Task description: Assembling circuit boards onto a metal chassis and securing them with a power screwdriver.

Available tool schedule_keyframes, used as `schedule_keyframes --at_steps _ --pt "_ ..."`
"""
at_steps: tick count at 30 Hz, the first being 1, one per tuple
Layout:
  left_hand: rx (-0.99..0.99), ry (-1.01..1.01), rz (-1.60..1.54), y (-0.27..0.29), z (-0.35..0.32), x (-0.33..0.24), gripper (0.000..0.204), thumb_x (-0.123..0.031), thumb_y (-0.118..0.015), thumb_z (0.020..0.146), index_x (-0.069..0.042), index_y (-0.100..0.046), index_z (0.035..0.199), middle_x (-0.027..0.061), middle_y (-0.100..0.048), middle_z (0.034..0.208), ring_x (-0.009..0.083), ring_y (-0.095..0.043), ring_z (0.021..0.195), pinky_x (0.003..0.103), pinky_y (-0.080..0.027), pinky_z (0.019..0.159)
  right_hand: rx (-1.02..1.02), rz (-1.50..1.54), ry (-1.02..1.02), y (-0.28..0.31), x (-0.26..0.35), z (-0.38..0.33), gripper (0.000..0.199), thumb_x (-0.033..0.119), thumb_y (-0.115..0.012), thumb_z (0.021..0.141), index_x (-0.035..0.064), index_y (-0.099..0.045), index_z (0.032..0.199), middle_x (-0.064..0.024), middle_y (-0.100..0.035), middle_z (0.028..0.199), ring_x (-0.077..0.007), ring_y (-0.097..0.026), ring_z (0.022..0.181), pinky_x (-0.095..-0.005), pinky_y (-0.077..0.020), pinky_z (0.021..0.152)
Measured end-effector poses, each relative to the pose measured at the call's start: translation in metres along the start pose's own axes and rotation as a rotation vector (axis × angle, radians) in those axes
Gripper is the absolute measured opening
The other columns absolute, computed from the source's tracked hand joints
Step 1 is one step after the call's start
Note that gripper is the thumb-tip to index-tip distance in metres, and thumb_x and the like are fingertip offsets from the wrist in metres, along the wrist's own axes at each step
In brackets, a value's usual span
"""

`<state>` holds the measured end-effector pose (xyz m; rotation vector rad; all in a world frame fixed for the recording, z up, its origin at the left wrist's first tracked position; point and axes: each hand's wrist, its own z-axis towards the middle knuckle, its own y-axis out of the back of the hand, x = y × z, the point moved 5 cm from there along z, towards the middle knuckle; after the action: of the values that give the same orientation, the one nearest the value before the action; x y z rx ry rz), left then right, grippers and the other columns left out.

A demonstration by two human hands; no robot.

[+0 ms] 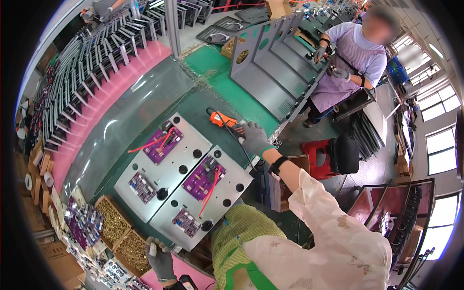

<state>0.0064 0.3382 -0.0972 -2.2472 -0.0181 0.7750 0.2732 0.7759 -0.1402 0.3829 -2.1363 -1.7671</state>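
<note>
My right hand (254,137), in a grey glove, is stretched out over the bench and closes around the dark grip of an orange electric screwdriver (223,119) lying on the green mat. My left hand (160,258), also gloved, hangs low by the near bench edge and pinches a small white piece. Two grey metal plates (191,147) lie side by side in front of me, each with purple circuit boards (163,143) and red wires. The nearer plate (227,193) carries a purple board (204,177) too.
Cardboard boxes of brass screws (114,224) sit at the near left, next to stacked purple boards (82,224). Rows of metal panels (92,63) stand on pink foam at the left. Another person (345,58) works on upright grey panels (270,72) across the bench. A red stool (316,157) stands on the floor.
</note>
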Motion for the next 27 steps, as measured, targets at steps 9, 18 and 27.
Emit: schedule_keyframes --at_steps 9,18,27 --pt "-0.036 0.026 0.169 -0.047 -0.005 0.020 0.022 -0.016 -0.057 0.088 -0.006 -0.049 0.105 0.0034 -0.049 0.088 0.0097 -0.046 0.070 0.020 -0.041 0.056 0.029 -0.100 0.178 -0.051 -0.001 0.057 0.069 0.037 -0.061 0.079 0.0111 -0.031 0.136 -0.0139 -0.048 0.114 -0.0274 -0.052 0.102 -0.0335 -0.0426 0.085" --pt "0.093 0.079 0.223 -0.089 -0.020 0.036 0.024 -0.019 -0.058 0.087 -0.005 -0.048 0.103 0.0010 -0.047 0.079 0.0098 -0.044 0.061 0.022 -0.038 0.051 -0.557 0.467 0.338 0.104 0.001 -0.076 0.077 0.041 -0.069 0.072 0.0069 -0.033 0.131 -0.0190 -0.052 0.106 -0.0331 -0.057 0.092 -0.0422 -0.0473 0.074" --pt "0.217 0.153 0.195 -0.125 -0.054 0.064 0.020 -0.018 -0.056 0.087 -0.005 -0.053 0.102 0.0022 -0.049 0.081 0.0113 -0.045 0.067 0.024 -0.038 0.056 -0.701 1.615 0.852 0.250 0.056 -0.215 0.073 0.021 -0.070 0.071 -0.0009 -0.032 0.129 -0.0113 -0.052 0.091 -0.0214 -0.056 0.072 -0.0308 -0.0495 0.058"
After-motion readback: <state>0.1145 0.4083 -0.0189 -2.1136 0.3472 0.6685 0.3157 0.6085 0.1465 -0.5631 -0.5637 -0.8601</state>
